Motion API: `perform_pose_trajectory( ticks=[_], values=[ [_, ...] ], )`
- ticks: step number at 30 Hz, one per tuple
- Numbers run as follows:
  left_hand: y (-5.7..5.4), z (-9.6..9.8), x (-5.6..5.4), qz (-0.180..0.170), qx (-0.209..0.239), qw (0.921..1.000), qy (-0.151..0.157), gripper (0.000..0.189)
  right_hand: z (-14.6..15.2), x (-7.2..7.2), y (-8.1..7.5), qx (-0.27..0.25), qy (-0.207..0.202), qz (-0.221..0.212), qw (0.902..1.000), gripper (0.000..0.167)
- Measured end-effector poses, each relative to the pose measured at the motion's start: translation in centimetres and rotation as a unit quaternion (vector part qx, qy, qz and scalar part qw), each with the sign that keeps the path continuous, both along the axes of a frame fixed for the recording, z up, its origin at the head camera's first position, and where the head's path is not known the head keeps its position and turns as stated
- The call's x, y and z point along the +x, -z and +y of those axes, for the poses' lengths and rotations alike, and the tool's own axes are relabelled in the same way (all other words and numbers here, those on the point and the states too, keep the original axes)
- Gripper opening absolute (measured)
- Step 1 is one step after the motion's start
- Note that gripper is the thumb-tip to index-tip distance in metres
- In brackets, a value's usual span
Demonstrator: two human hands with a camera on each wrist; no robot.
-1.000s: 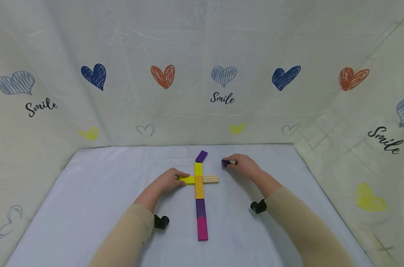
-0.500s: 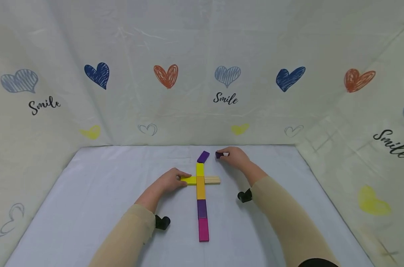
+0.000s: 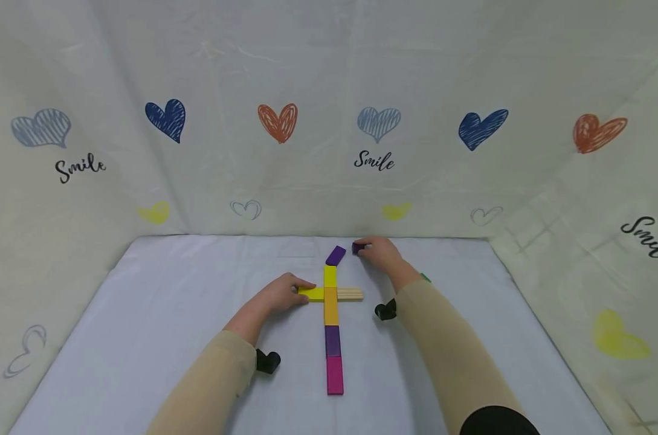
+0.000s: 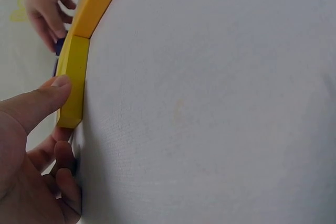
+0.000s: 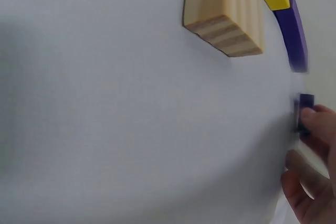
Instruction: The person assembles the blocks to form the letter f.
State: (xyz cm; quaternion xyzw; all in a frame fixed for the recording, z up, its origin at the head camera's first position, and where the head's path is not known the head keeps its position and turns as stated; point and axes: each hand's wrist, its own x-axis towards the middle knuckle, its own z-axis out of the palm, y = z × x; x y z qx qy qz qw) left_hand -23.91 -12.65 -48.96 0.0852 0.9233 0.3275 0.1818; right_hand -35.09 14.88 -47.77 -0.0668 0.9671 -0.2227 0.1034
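My left hand (image 3: 281, 293) pinches the outer end of a yellow block (image 4: 76, 85) that lies left of an orange block (image 3: 331, 306). Between thumb and fingers, my right hand (image 3: 381, 254) holds a small dark purple block (image 5: 306, 104) near the table's far edge. Just left of it, a purple block (image 3: 336, 255) lies slanted, its near end by a second yellow block (image 3: 330, 276) at the head of the column. A plain wooden block (image 5: 226, 17) extends right from the orange one. Below the orange block, another purple block (image 3: 332, 341) and a pink block (image 3: 335, 375) continue the line.
A white cloth (image 3: 160, 338) covers the table. Behind it hangs a pale backdrop (image 3: 318, 181) printed with hearts. A bit of something green (image 3: 425, 277) shows beside the right sleeve, mostly hidden. Black wrist cameras (image 3: 385, 310) sit at both cuffs.
My right hand has moved away from me and to the left with the small purple block, closer to the slanted one. The left hand keeps its grip. The head view has shifted slightly.
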Motion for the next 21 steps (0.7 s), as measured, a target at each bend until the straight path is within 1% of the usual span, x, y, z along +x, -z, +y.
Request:
perform_pose_trajectory(
  ticks=[3,13,21],
  values=[
    [0.0,0.0,0.0,0.000,-0.001,1.0000,0.001,0.033,-0.3,-0.2,0.2,0.004,0.002,-0.005,1.0000,0.037],
    [-0.2,-0.1,0.2,-0.001,-0.001,1.0000,-0.001,0.034,-1.4,-0.7,0.2,0.014,0.007,-0.025,0.9996,0.039],
    [-0.1,-0.1,0.1,-0.002,0.000,1.0000,0.002,0.034,-1.7,-0.7,0.3,0.027,0.003,-0.017,0.9995,0.039]
  ],
)
